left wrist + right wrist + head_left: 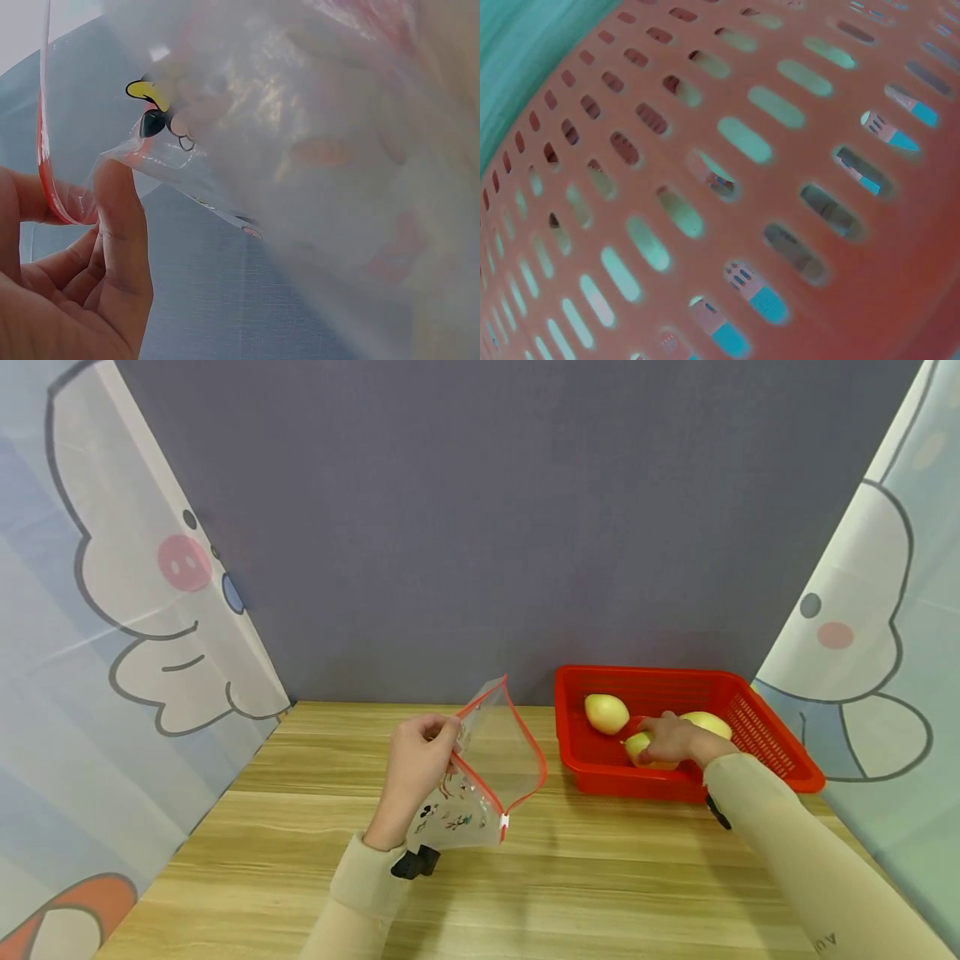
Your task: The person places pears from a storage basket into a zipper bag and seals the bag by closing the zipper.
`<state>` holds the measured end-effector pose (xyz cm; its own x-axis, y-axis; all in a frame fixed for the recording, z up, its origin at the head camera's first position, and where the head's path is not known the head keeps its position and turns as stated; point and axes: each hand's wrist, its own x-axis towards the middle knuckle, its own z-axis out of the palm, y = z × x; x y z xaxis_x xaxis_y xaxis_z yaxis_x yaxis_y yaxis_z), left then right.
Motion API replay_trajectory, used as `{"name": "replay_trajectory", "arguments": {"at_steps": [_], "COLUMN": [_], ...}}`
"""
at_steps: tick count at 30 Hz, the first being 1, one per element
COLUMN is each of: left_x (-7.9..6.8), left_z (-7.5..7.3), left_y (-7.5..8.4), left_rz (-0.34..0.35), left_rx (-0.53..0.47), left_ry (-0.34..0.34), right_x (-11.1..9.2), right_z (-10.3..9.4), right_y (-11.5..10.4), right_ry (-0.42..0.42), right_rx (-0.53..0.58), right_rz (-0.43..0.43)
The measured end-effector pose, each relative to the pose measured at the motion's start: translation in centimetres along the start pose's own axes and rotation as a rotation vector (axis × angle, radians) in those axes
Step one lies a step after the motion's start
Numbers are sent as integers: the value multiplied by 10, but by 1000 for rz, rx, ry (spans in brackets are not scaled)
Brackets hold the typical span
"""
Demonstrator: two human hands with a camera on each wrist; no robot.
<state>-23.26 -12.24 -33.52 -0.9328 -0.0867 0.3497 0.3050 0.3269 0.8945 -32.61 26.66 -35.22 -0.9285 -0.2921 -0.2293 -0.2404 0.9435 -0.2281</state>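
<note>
In the head view my left hand [422,758] pinches the red-edged rim of a clear zip bag [517,752]. The bag's mouth gapes toward the basket, a white slider [504,821] sits at its lower corner, and cartoon prints cover its side. Up close in the left wrist view, thumb and finger pinch the plastic [247,150]. Inside the red basket [637,783], my right hand [671,739] reaches down and its fingers grip a yellow pear [639,747], partly hidden by the hand. Another yellow pear [606,714] lies to its left, and a third yellow fruit [707,724] behind the wrist.
The basket stands at the right back of the wooden table [300,843], near the grey back panel [480,527]. Cartoon-printed curtains [135,635] flank both sides. Slotted basket wall [705,187] fills the right wrist view.
</note>
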Motion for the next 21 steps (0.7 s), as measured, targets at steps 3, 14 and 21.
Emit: {"name": "replay_trajectory", "arguments": {"at_steps": [3, 14, 21], "left_x": [0, 1, 1], "left_z": [1, 4, 6], "left_y": [0, -3, -3], "left_rz": [0, -1, 9], "left_rx": [4, 20, 6], "left_ry": [3, -1, -2], "right_x": [2, 7, 14], "right_z": [3, 10, 14], "right_y": [1, 1, 3], "right_ry": [-5, -42, -97], "right_rx": [15, 21, 33], "right_rz": [-2, -69, -79]}}
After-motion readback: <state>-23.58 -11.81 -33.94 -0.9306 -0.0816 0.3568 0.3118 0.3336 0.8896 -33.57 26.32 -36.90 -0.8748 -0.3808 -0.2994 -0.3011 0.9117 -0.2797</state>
